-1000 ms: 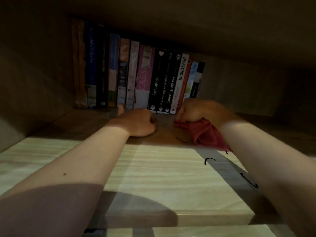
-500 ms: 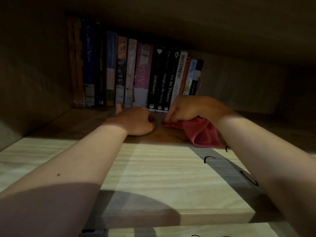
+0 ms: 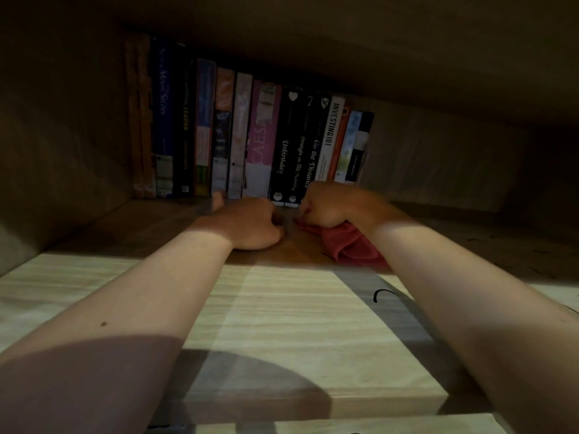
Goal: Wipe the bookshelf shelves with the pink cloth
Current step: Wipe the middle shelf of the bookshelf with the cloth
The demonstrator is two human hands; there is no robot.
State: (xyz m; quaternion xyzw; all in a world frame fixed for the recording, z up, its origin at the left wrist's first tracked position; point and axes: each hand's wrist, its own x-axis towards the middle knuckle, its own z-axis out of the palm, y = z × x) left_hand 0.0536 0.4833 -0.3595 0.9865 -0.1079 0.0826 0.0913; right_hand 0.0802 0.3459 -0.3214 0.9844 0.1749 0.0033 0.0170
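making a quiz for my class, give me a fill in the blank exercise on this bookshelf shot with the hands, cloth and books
1. The cloth is gripped by the ____ hand.
2. The left hand rests on the shelf with its fingers ____.
3. The books stand at the shelf's back, toward its ____ side.
4. Just above the right hand, the white spine reads ____.

Missing words: right; curled; left; INVESTING101

Wooden shelf (image 3: 282, 324) — books (image 3: 250, 136), pink cloth (image 3: 351, 245)
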